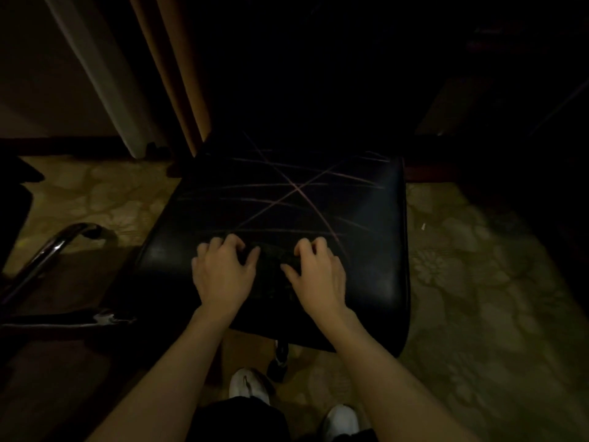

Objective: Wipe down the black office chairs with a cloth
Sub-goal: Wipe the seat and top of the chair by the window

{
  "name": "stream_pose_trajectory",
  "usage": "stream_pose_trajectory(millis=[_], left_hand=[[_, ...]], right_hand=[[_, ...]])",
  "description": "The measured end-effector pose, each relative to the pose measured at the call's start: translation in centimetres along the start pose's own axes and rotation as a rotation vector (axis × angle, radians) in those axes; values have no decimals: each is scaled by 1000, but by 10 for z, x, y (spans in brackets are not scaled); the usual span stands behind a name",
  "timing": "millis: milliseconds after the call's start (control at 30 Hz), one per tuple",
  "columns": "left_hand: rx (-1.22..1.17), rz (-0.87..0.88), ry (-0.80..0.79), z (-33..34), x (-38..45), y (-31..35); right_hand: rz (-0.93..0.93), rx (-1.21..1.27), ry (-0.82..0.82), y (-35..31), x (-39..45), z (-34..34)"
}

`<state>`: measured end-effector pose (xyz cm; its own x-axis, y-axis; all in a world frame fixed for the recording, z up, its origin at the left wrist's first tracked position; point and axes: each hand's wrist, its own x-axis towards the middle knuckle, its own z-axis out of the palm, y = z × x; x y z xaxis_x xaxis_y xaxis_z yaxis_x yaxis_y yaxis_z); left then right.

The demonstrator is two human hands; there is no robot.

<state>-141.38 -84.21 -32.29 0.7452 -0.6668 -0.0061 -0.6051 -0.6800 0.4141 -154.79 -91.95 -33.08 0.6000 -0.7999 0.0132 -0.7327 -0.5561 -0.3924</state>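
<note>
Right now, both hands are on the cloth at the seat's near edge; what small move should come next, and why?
Probably push the cloth forward across the seat: both hands, left and right, hold it near the front, and pale streaks cross the seat beyond.

left hand (223, 275), right hand (318, 275): fingers curled, seemingly pressing down.

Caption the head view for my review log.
Both hands press a dark cloth onto a scratched black chair seat.
</note>
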Motion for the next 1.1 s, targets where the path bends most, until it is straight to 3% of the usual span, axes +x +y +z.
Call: stream_pose_trajectory(millis=[100,200,367,500,667,767,1100], left_hand=[[54,-73,-1,-6,10,-25],[77,-184,-108,-17,18,-59],[114,-179,-281,-26,12,-62],[48,-281,-286,-38,23,-72],[-17,-431,-405,-43,35,-84],[8,-451,-353,-36,33,-84],[-140,-523,-381,-26,13,-106]], right_hand=[[54,2,67,10,-5,-4],[198,-30,137,27,-14,-16],[341,-69,22,33,-24,-25],[537,-69,19,54,-32,-33],[773,167,-121,82,-19,-39],[872,270,-158,102,-20,-37],[904,227,-190,117,-37,-35]])
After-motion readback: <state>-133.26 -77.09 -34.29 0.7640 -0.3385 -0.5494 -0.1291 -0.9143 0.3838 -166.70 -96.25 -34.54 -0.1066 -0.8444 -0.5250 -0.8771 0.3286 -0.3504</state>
